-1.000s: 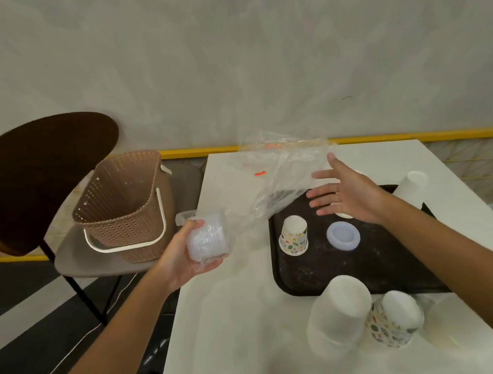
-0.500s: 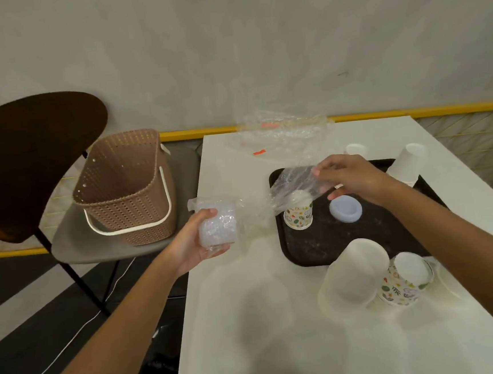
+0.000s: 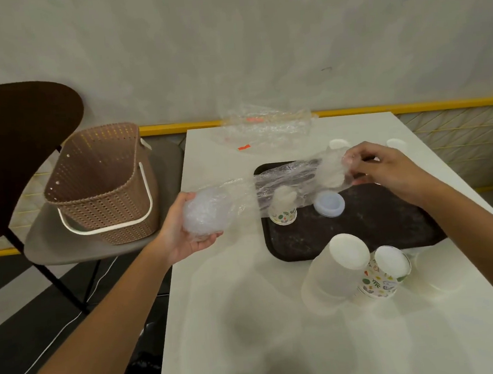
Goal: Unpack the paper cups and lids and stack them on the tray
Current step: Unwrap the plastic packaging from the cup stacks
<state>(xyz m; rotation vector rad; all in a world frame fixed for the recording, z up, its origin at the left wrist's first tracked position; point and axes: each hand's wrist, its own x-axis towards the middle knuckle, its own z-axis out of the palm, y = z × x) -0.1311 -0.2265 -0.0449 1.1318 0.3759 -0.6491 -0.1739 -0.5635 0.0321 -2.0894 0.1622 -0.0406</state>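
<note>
Right hand [image 3: 386, 168] is pulling the mouth of the clear plastic sleeve [image 3: 283, 180] farther right than half a second ago, pinching it with curled fingers above the dark tray [image 3: 363, 236]. Left hand [image 3: 184, 234] is cupping the sleeve's closed end over the surface's [image 3: 251, 320] left edge, gripping the bagged stack of clear lids [image 3: 206, 214]. One inverted patterned paper cup [image 3: 283, 213] and one loose lid [image 3: 329, 205] are sitting on the tray.
</note>
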